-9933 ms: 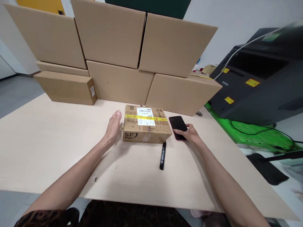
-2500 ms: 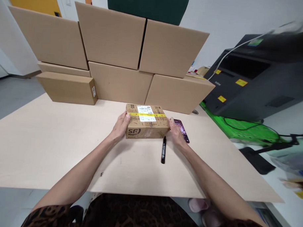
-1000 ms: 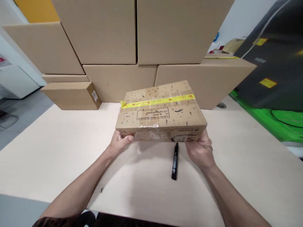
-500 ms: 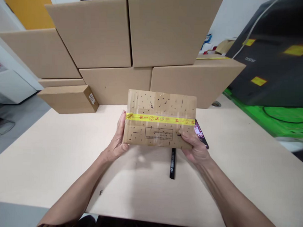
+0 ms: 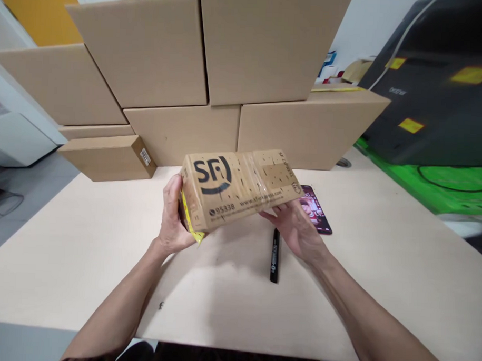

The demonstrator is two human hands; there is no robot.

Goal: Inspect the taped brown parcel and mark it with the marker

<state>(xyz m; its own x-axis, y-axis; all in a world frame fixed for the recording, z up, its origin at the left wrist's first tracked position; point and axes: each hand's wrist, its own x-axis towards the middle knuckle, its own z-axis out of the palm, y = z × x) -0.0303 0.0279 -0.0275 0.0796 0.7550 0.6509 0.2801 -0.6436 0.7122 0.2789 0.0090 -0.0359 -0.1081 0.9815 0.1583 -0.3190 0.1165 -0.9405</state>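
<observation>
Two bare hands, ours, reach in from the lower edge of the frame over a pale tabletop (image 5: pixel 84 259). At the centre we hold a brown cardboard parcel (image 5: pixel 241 186), tilted, with one long side facing us; black print on it reads SF, 95338 and www.sf-express.com. Our left hand (image 5: pixel 171 217) grips its left end, where a strip of yellow tape (image 5: pixel 188 215) runs down and ends in a loose tip. Our right hand (image 5: pixel 304 233) is under the parcel's lower right edge; its fingers are partly hidden, so we cannot tell whether they are closed on it. Just below the parcel, right of centre, we see a black marker (image 5: pixel 275 260) lying on the tabletop. Beside our right hand lies a phone (image 5: pixel 318 213) with its screen lit. Large plain cartons (image 5: pixel 253 49) are stacked across the top of the frame, a smaller flat box (image 5: pixel 107 157) stands at left, and a dark machine (image 5: pixel 433 103) with yellow stickers fills the upper right
</observation>
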